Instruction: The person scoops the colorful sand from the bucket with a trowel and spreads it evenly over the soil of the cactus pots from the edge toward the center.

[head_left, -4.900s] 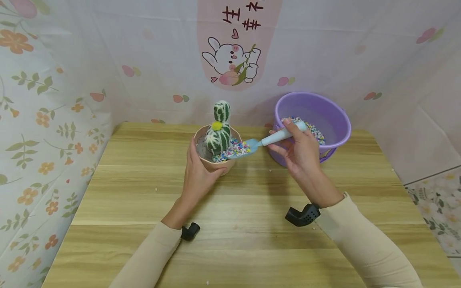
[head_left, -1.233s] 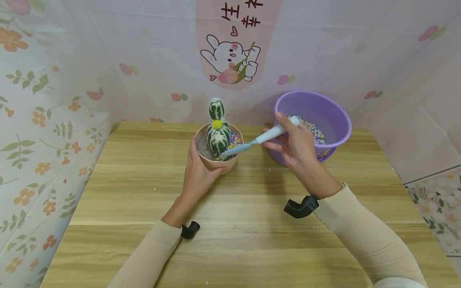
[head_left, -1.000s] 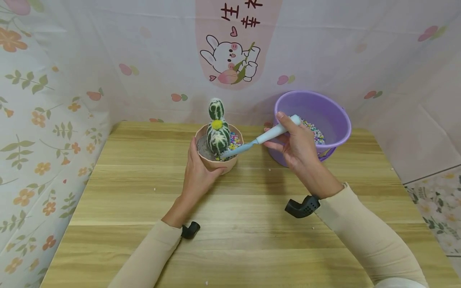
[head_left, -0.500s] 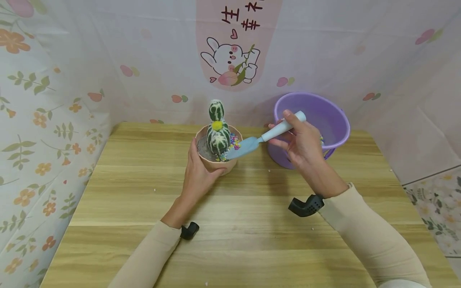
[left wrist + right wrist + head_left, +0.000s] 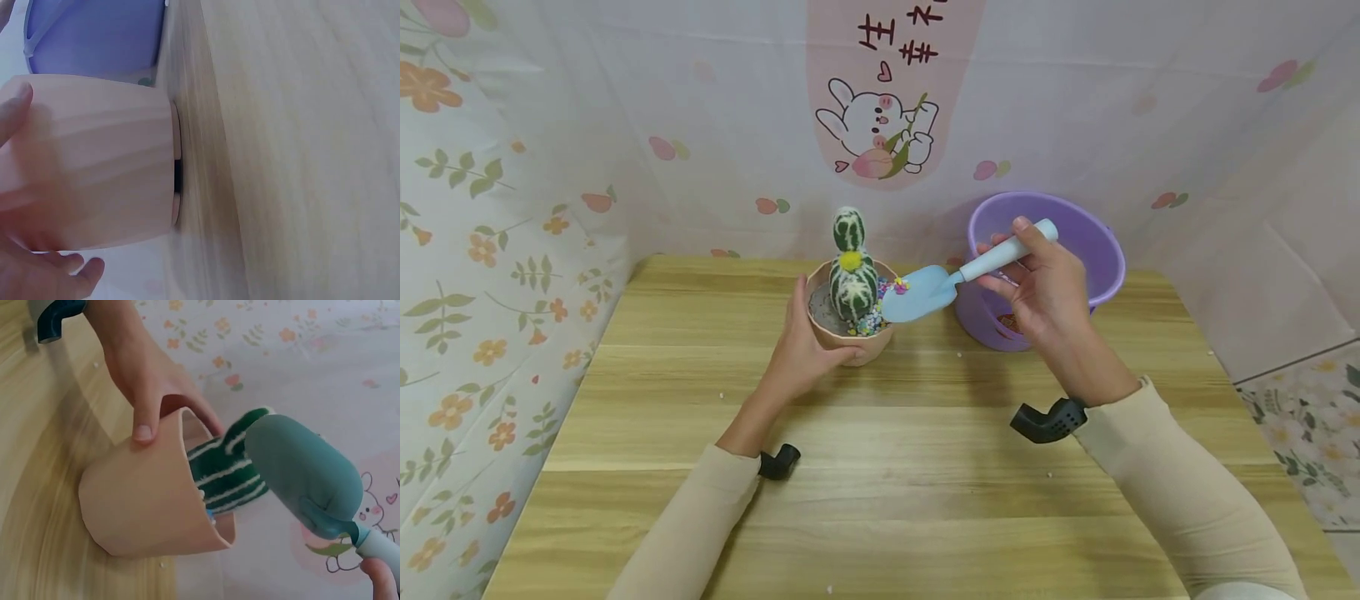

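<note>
1. Head: pot (image 5: pixel 880 340) stands on the desk (image 5: pixel 887 483), cactus (image 5: pixel 853 290) upright in it. Scoop (image 5: pixel 917 297) has its blade at the pot's 3 o'clock rim; bucket (image 5: pixel 981 323) well apart at 3. Beads (image 5: pixel 867 323) bunch at 3–5, grey fill (image 5: pixel 824 313) bare at 7–10. For a clean pour I'd hold the blade low, tip slowly, aim some toward 9, miss the cactus. Right hand (image 5: pixel 1051 283): fingers pinched on the handle. Left hand (image 5: pixel 800 348): spread wide, gripping the pot from 6 round to 10.
2. Left wrist: thumb on pot wall at frame's 10 o'clock, other fingers at 8. Base looks seated; I'd brace it just like that.
3. Right wrist: left thumb outside the wall, near the rim. Blade overlaps the cactus; can't tell if touching. Right fingertip on handle, 4 o'clock.
</note>
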Tool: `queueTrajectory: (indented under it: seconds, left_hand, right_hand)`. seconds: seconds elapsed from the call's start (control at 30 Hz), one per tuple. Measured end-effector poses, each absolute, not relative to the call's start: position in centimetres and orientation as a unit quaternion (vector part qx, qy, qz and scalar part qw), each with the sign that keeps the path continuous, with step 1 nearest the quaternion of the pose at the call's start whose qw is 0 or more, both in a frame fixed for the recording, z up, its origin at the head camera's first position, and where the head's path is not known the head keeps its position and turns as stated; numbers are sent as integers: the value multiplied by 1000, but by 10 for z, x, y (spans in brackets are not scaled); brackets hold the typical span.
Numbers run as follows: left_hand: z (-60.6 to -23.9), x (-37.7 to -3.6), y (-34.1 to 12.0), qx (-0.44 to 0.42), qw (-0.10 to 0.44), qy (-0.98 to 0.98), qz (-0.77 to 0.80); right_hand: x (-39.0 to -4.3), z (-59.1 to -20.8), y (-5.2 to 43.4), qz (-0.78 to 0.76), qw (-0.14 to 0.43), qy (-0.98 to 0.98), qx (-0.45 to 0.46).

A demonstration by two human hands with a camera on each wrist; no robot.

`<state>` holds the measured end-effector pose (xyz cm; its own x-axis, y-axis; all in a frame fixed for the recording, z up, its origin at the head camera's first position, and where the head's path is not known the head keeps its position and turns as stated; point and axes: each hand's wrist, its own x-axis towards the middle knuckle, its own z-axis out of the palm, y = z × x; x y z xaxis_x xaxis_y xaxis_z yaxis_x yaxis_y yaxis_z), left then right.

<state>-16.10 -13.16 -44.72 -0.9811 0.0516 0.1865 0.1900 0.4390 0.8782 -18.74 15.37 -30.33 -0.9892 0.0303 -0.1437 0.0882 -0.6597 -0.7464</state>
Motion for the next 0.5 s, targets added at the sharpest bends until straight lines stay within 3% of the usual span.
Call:
queueTrajectory:
  seconds: [0.2, 0.5]
  left_hand:
    - [-448, -163, -132, -67, 56, -846, -525]
    - [-450, -161, -127, -58, 85, -849, -518]
  right_hand:
    - [-191, -300, 162, -920, 12, 387, 61]
    - [-195, -293, 178, -933, -6, 354, 63]
